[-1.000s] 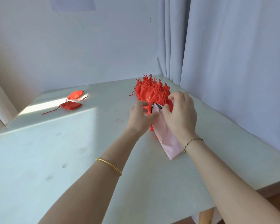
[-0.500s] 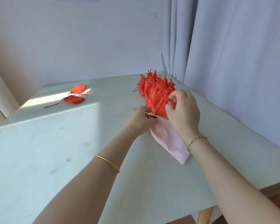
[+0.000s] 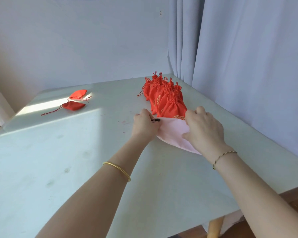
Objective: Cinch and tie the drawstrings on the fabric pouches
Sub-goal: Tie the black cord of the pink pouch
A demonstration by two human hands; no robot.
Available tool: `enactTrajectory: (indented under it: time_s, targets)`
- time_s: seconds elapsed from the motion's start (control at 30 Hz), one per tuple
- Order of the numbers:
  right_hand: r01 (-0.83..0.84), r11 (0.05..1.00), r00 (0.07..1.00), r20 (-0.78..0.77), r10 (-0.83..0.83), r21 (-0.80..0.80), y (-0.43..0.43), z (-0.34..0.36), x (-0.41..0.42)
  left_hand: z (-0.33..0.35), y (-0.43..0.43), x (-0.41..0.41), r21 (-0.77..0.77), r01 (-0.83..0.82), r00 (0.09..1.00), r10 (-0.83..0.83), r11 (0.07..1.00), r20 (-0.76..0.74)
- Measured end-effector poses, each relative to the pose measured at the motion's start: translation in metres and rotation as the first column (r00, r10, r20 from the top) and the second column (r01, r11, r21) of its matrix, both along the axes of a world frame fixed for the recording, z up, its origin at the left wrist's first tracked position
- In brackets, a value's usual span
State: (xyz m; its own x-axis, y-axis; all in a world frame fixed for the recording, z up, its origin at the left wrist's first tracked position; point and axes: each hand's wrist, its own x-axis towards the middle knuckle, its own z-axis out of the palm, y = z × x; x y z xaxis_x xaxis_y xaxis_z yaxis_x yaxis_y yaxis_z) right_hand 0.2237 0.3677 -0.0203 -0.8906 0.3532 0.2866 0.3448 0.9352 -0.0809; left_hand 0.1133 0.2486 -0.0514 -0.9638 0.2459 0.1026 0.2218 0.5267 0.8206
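A pale pink pouch [image 3: 172,133] lies flat on the white table [image 3: 58,160] between my hands. My left hand [image 3: 144,124] pinches its dark drawstring end [image 3: 155,120] at the pouch's left corner. My right hand [image 3: 203,129] grips the pouch's right top edge, fingers curled over the fabric. Just beyond it stands a tight row of several cinched red pouches [image 3: 165,97] with gold print. Two more red pouches [image 3: 76,100] lie flat at the far left in a patch of sunlight, cords trailing.
A grey curtain [image 3: 248,57] hangs along the table's right side and a pale wall runs behind. The table's front right edge [image 3: 248,208] drops off near my right forearm, with a wooden leg [image 3: 215,225] below.
The pink pouch has come down from over the red row and now lies flat on the table. My hands have spread apart along its top edge.
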Motion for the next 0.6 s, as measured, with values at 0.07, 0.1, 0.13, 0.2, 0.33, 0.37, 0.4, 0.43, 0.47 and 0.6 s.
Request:
enactTrajectory:
  time_s: [0.07,0.1,0.13,0.2,0.33,0.37,0.4,0.43,0.47,0.6]
  targets:
    - [-0.018,0.996,0.998,0.057,0.023,-0.086,0.002,-0.002,-0.009,0.0,0.004,-0.002,0.027,-0.048,0.999,0.047,0.998,0.017]
    - [-0.028,0.994,0.994,0.1,0.039,-0.108,0.004,-0.005,-0.014,0.0,0.005,-0.003,0.033,-0.069,0.997,0.068,0.997,0.034]
    - [-0.037,0.991,0.99,0.13,0.053,-0.127,0.006,-0.008,-0.02,-0.001,0.006,-0.005,0.038,-0.085,0.995,0.083,0.996,0.052]
    - [-0.056,0.99,0.989,0.131,0.072,-0.126,0.011,-0.012,-0.032,-0.002,0.007,-0.009,0.049,-0.11,0.992,0.106,0.993,0.069]
    - [-0.102,0.994,0.993,0.054,0.103,-0.028,0.017,-0.016,-0.057,-0.004,0.008,-0.02,0.048,-0.13,0.989,0.126,0.99,0.08]
    - [-0.109,0.994,0.993,0.038,0.11,-0.018,0.019,-0.017,-0.063,-0.004,0.009,-0.024,0.04,-0.136,0.988,0.133,0.99,0.077]
    - [-0.116,0.993,0.993,0.028,0.117,-0.007,0.02,-0.019,-0.07,-0.004,0.01,-0.028,0.025,-0.146,0.987,0.144,0.989,0.073]
    - [-0.124,0.992,0.992,0.02,0.124,0.004,0.022,-0.022,-0.076,-0.004,0.01,-0.031,0.009,-0.155,0.985,0.154,0.988,0.071]
    - [-0.129,0.992,0.992,0.01,0.129,0.013,0.023,-0.024,-0.082,-0.005,0.011,-0.036,-0.004,-0.161,0.984,0.161,0.987,0.071]
    - [-0.141,0.99,0.99,0.0,0.141,-0.015,0.026,-0.025,-0.1,-0.005,0.013,-0.052,-0.015,-0.178,0.98,0.178,0.984,0.093]
